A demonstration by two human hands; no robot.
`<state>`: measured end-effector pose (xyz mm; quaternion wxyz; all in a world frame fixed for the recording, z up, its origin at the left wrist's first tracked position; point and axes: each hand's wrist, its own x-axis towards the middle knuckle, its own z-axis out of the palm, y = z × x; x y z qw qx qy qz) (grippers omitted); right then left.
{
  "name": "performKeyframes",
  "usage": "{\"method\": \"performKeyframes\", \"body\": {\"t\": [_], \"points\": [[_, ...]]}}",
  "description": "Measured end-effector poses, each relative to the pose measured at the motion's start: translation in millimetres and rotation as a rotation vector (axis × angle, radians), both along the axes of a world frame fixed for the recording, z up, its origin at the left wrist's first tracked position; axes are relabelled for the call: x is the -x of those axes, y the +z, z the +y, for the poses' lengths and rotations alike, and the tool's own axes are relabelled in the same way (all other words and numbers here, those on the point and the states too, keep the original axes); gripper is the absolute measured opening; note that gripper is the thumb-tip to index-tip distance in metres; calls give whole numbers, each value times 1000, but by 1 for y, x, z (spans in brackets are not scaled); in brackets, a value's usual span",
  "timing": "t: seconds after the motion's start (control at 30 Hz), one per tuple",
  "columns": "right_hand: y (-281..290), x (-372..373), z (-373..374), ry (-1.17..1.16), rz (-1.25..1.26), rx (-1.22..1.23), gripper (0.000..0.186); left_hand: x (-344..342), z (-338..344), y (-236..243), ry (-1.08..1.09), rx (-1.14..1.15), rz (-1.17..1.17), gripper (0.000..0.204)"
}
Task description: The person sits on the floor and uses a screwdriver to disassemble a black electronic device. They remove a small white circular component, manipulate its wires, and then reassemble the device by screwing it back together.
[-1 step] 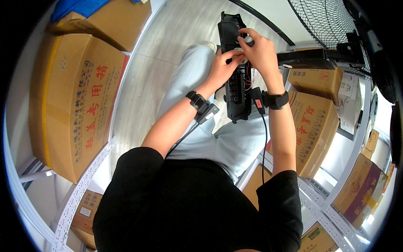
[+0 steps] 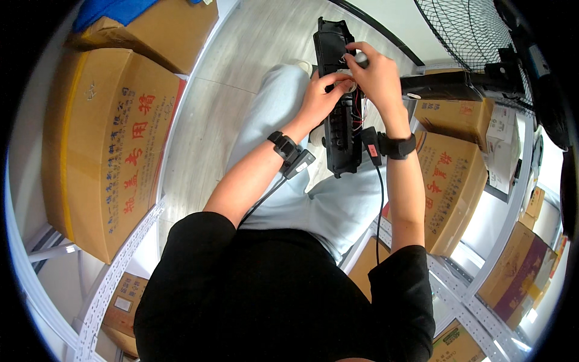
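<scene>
A long black plastic housing [image 2: 343, 145], open on top with compartments and thin red and white wires [image 2: 360, 111], stands lengthwise in front of me, close to my knees. My left hand [image 2: 322, 99] reaches over its middle from the left, thumb and fingers closed around a small pale part [image 2: 350, 86] that they mostly cover. My right hand [image 2: 377, 75] is just beyond, above the housing's right edge. Its fingers are curled round a grey, round-ended handle [image 2: 362, 59]; whatever lies below the handle is hidden.
Black straps with cabled boxes circle both my wrists. Cardboard cartons [image 2: 108, 151] fill the metal shelf at left, and more cartons [image 2: 452, 187] stand at right. A black bar [image 2: 446, 84] and wire mesh basket [image 2: 464, 30] are close to my right hand. Grey wood-look floor [image 2: 205, 114] lies left.
My right hand and the grey handle have shifted slightly to the right and toward me. My left hand and the housing have hardly moved.
</scene>
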<state>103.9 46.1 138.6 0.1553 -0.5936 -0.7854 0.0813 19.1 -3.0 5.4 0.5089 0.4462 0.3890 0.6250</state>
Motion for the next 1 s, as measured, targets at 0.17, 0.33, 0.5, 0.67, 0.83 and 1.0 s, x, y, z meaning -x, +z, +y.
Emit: {"method": "performKeyframes", "body": {"t": [0.17, 0.33, 0.5, 0.67, 0.83, 1.0], "points": [[12, -16, -14, -39, 82, -91, 17, 4, 2, 2, -31, -29, 21, 17], [19, -20, -26, -122, 170, -4, 17, -1, 1, 1, 22, -23, 0, 17], [6, -30, -43, -21, 144, 92, 26, 2, -1, 6, -15, 1, -43, 27], [-15, -34, -47, -7, 97, 127, 46, -2, 1, 1, -26, 32, -211, 40], [-29, -28, -50, -53, 32, 62, 63, 0, -1, 3, -63, 52, -209, 50], [-35, -35, -44, -10, 51, 27, 60, 2, -1, 6, -74, 54, -193, 50]]}}
